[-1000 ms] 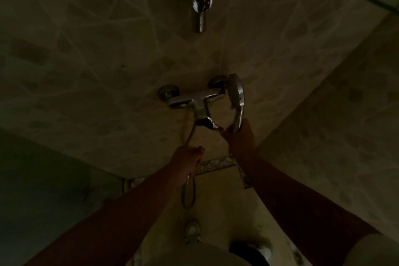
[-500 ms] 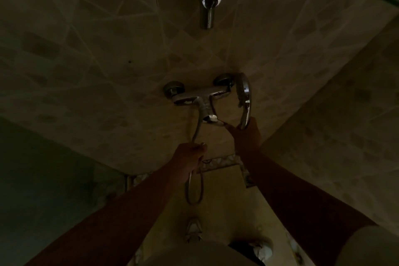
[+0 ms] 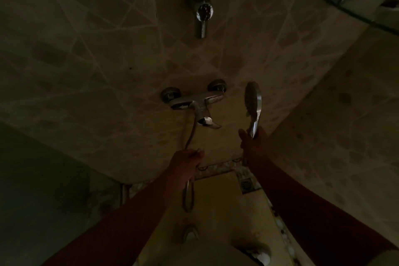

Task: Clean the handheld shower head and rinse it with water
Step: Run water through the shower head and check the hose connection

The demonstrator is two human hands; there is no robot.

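right hand wrapped around the handle of the handheld shower head, head sticking up above the fist, spray face turned left toward the mixer tap. left hand closed around the metal hose, partway along it; above the hand the hose runs up to the tap body, below the hand it hangs in a slack loop. tap lever sits between the two hands, slightly above them, nobody touching it. can't see any water running; light is too poor to be sure.

handling, my read:
- shower head looks like chrome-plated plastic, so light and rigid. smooth finish, will go slippery once wet or soapy. full-wrap grip on the handle is the right hold; a pinch would likely slip.
- keep fingers off the spray face, that's the part to scrub and rinse.
- hose is flexible but springy, tends to twist the handle in the fist. holding it with the left hand takes that load off and keeps the loop from dragging.
- hose is tethered to the tap, so reach is limited. don't yank.

elsewhere: slide rail on the tiled wall well above both hands, glass shelf up and to the right of the right hand, floor drain just below the right wrist.
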